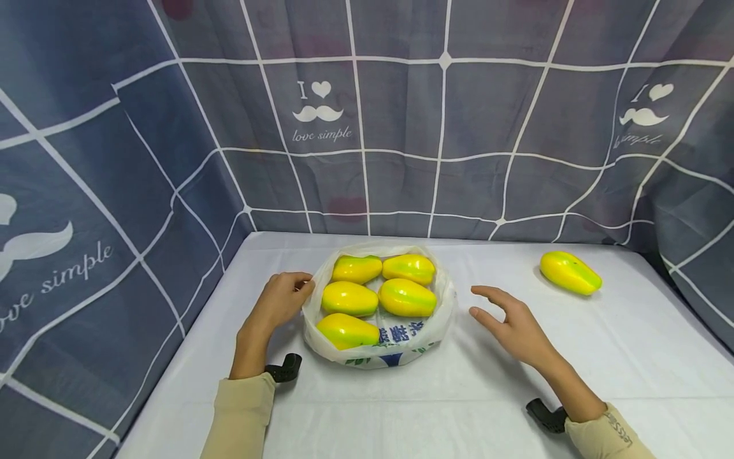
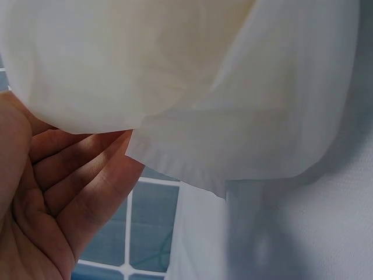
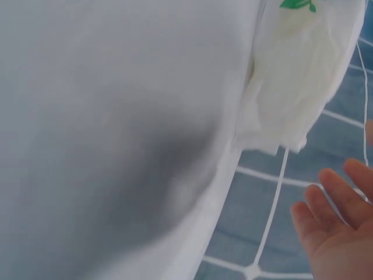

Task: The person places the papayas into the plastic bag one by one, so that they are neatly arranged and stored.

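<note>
- Your left hand (image 1: pixel 281 299) pinches the near-left rim of the white plastic bag (image 1: pixel 427 328), fingers curled on the film; the left wrist view shows that film (image 2: pixel 192 87) draped over your fingers (image 2: pixel 81 175).
- Your right hand (image 1: pixel 513 322) hovers spread and holding nothing, just right of the bag and apart from it; the right wrist view shows bare fingertips (image 3: pixel 326 204) short of the bag's side (image 3: pixel 297 76).
- Five yellow-green toy mangoes (image 1: pixel 406 297) lie inside the bag, between your two hands on the white desk (image 1: pixel 459 395).
- A sixth mango (image 1: pixel 570 272) lies alone on the desk, well beyond your right hand and further to its right.
- The step in hand looks like bagging the fruit, nearly complete, with one piece left out.
- The next move probably calls for your right hand to reach out to the lone mango while the left keeps the mouth held wide.
</note>
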The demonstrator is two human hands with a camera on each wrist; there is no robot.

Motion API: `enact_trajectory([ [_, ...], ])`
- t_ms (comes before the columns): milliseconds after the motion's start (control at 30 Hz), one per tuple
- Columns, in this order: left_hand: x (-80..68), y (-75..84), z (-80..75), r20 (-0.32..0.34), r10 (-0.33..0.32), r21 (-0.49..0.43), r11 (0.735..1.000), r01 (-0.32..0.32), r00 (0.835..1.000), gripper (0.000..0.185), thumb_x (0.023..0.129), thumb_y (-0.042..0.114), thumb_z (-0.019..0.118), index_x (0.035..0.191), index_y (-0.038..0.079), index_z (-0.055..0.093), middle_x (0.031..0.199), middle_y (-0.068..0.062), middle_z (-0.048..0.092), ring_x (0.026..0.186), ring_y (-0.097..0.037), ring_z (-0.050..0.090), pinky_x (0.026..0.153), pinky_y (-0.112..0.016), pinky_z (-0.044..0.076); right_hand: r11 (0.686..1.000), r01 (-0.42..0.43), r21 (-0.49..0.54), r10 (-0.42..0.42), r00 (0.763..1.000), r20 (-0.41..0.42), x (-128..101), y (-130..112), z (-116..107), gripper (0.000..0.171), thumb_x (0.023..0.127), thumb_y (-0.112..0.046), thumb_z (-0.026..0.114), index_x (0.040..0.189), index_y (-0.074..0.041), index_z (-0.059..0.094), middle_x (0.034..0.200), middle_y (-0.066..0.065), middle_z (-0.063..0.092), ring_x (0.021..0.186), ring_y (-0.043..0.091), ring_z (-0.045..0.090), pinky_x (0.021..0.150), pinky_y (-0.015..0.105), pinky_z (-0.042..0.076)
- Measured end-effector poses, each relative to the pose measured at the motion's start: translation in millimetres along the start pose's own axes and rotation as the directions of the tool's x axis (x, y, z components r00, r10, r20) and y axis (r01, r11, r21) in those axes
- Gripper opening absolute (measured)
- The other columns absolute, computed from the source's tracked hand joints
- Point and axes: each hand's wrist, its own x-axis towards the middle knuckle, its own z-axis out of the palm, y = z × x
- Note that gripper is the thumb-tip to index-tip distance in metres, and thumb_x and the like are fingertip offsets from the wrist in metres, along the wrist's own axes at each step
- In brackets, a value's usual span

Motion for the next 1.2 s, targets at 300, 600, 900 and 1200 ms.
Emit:
enact_trajectory([
  [300, 0.5, -0.6, 1.3, 0.007, 0.000, 0.002, 1.000, 0.000, 1.000, 0.037, 0.101, 0.020, 0.052, 0.127, -0.003, 0.064, 0.114, -0.016, 0.068, 0.096, -0.027, 0.063, 0.085, -0.043, 0.053, 0.997, -0.070, -0.033, 0.069, 0.996, -0.048, -22.1, 15.8, -26.2, 0.041, 0.098, -0.022, 0.064, 0.133, -0.002, 0.057, 0.133, 0.019, 0.057, 0.118, 0.049, 0.051, 0.089, 0.066, 0.042],
  [600, 0.5, -0.7, 1.2, 0.006, 0.004, -0.011, 1.000, -0.004, 1.000, 0.037, 0.101, 0.020, 0.052, 0.127, -0.004, 0.063, 0.115, -0.017, 0.068, 0.095, -0.027, 0.063, 0.084, -0.042, 0.054, 0.988, -0.123, -0.094, 0.112, 0.986, -0.120, -30.6, 35.4, -59.4, 0.044, 0.098, -0.019, 0.063, 0.133, 0.006, 0.055, 0.133, 0.028, 0.054, 0.116, 0.056, 0.049, 0.085, 0.070, 0.041],
  [900, 0.2, -1.8, 1.4, -0.004, 0.009, -0.003, 1.000, -0.009, 1.000, 0.037, 0.100, 0.020, 0.052, 0.126, -0.003, 0.064, 0.113, -0.017, 0.068, 0.095, -0.027, 0.063, 0.083, -0.042, 0.054, 0.956, -0.274, -0.106, 0.241, 0.937, -0.251, -22.2, 68.7, -113.0, 0.054, 0.099, -0.028, 0.060, 0.139, 0.007, 0.049, 0.139, 0.032, 0.047, 0.125, 0.022, 0.047, 0.083, -0.003, 0.032],
  [1200, 0.2, -1.4, 1.2, -0.004, 0.005, -0.005, 1.000, -0.005, 1.000, 0.037, 0.100, 0.020, 0.052, 0.126, -0.004, 0.064, 0.114, -0.017, 0.068, 0.095, -0.027, 0.063, 0.083, -0.042, 0.054, 0.936, -0.338, -0.095, 0.308, 0.920, -0.244, -14.0, 89.7, -129.1, 0.059, 0.099, -0.030, 0.060, 0.141, 0.008, 0.046, 0.141, 0.034, 0.042, 0.130, 0.049, 0.038, 0.089, 0.000, 0.032],
])
